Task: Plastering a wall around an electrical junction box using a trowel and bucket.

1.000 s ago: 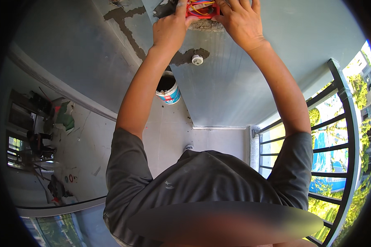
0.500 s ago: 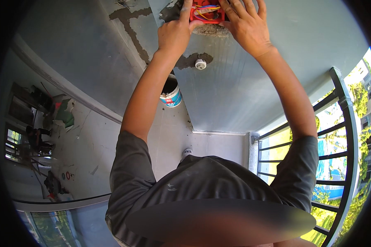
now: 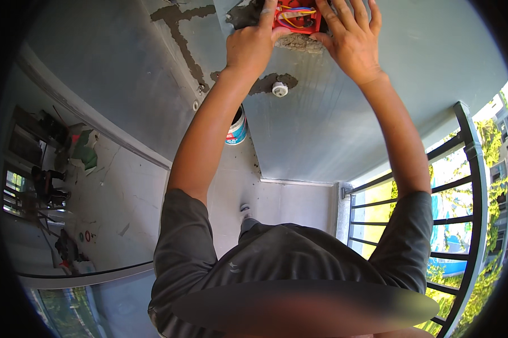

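The wall box [image 3: 297,18] sits between the left hand [image 3: 253,45] and right hand [image 3: 352,40], a bucket [image 3: 236,127] below.

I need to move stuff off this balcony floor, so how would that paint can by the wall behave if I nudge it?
The paint can stands upright on the floor, so a low push would probably slide it, not roll it. Its top looks open, so a tip could spill whatever is inside. How full or heavy it is cannot be told; the left arm hides part of it.

One labelled container showed: a round paint tub [image 3: 238,128] stood on the floor at about eleven o'clock from the picture's centre, partly hidden behind the raised left forearm, its wrap-around label blue and white with a red patch.
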A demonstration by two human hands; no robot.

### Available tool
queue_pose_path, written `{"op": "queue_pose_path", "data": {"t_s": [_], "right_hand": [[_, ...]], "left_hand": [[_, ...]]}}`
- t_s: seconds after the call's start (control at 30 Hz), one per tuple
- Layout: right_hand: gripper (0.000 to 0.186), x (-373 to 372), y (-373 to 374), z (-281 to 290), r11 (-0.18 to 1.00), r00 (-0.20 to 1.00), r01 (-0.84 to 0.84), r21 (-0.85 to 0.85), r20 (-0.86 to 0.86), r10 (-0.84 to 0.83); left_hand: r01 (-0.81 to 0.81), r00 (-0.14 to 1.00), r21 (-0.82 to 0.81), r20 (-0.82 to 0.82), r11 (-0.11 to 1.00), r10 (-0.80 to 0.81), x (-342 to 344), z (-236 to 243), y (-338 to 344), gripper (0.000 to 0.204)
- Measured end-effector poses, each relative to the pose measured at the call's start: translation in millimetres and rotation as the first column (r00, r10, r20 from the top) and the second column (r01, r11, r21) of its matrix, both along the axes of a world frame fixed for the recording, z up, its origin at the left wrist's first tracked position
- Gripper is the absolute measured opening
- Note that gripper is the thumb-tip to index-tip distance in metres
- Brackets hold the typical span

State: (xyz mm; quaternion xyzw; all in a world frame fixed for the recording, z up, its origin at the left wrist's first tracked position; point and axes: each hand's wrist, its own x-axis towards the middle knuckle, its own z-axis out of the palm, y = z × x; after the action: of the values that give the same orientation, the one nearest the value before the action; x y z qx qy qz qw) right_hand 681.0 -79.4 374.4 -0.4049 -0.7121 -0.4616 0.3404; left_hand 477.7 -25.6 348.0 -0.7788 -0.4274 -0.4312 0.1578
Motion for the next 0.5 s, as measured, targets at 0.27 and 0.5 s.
{"op": "queue_pose_path", "data": {"t_s": [0.27,0.5], "right_hand": [[0.054,-10,0,-6,0.989,0.990,0.109,0.096,-0.097,-0.100],[0.074,-18,2,-4,0.993,0.980,0.097,0.070,-0.179,-0.083]], "left_hand": [[0.128,0.984,0.285,-0.154,0.950,-0.087,-19,13,9,0.089],[0.244,0.970,0.416,-0.128,0.876,-0.209,-15,15,11,0.090]]}}
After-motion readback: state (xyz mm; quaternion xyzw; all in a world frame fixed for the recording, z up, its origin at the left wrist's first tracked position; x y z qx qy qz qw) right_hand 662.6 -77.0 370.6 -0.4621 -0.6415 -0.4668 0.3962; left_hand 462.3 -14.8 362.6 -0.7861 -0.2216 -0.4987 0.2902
